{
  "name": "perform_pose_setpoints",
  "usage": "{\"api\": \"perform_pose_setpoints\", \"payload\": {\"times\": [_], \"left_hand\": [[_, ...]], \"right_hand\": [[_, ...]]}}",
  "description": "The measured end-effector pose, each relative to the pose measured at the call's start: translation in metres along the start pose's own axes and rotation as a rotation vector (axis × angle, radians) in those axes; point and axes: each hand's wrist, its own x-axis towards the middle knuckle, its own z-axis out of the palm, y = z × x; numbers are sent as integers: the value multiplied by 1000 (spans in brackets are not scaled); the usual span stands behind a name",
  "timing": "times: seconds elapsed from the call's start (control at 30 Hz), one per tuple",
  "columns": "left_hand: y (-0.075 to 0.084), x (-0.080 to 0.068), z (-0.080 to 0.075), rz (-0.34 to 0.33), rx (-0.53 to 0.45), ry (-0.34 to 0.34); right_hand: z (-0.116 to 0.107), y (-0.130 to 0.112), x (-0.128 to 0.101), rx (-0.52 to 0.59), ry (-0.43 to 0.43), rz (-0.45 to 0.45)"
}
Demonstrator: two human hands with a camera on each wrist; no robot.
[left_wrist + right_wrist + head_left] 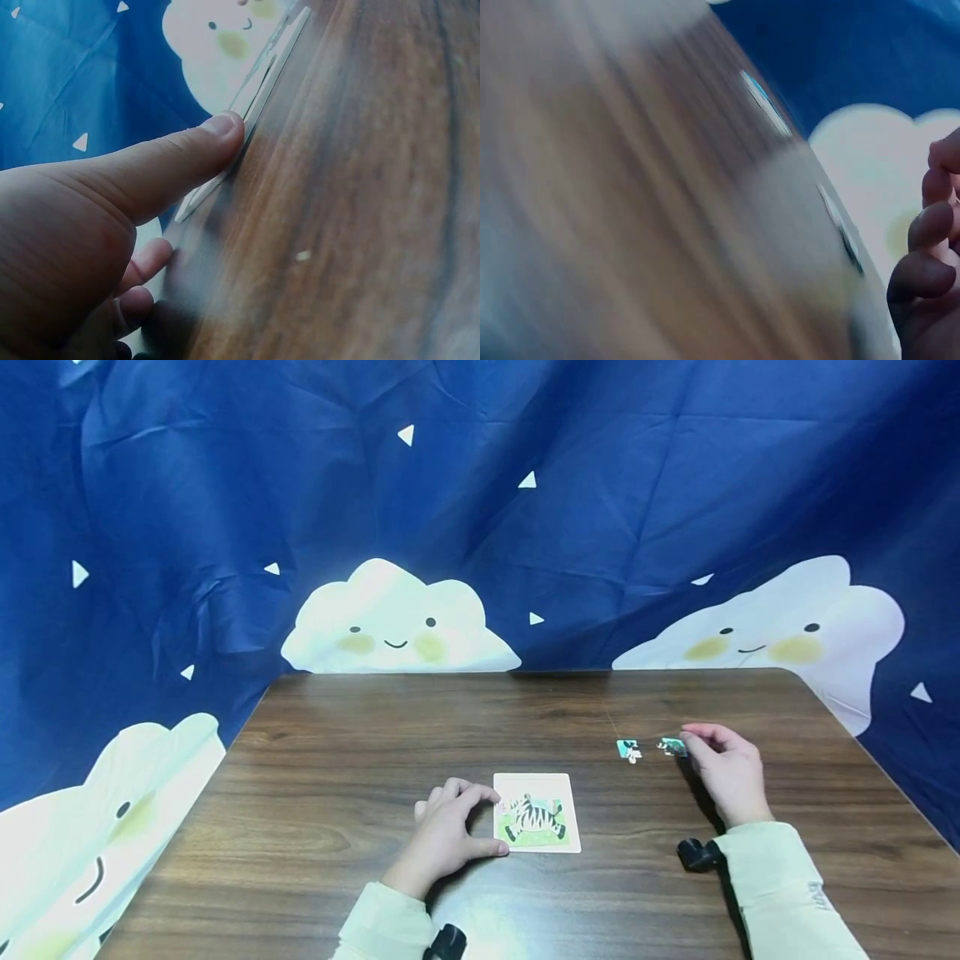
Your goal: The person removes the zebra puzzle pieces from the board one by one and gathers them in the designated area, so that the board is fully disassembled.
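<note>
A square white-bordered puzzle board (537, 848) with a zebra picture lies on the wooden table. My left hand (447, 835) is at its left side. The thumb rests at the near left corner and the index fingertip touches the left edge; in the left wrist view, the thumb (180, 161) presses against the board's edge. Farther right, my right hand (731, 777) is just beside a small green-and-dark puzzle piece (672, 746), its fingertips at the piece's right end. In the right wrist view its fingers (932, 225) are loosely bent, apart from the flat piece (841, 229).
A second puzzle piece (628, 750), teal and white, lies left of the first one. The brown wooden table (337, 735) reaches back to a blue cloth (465, 485) with smiling clouds. Dark wrist cameras (697, 855) sit at both sleeves.
</note>
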Motion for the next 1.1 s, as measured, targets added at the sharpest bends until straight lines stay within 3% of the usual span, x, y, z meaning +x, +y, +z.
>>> {"api": "perform_pose_setpoints", "payload": {"times": [0.17,0.43,0.7,1.1], "left_hand": [[0,0,0,-11,-10,-4],[0,0,0,-15,-2,-8],[1,0,-1,-7,-9,1],[-1,1,-1,-13,-7,-7]], "right_hand": [[18,-15,-13,-80,-103,-100],[51,-38,-36,-90,-274,-226],[74,-55,-59,-106,-505,-232],[101,-72,-86,-136,-639,-265]]}}
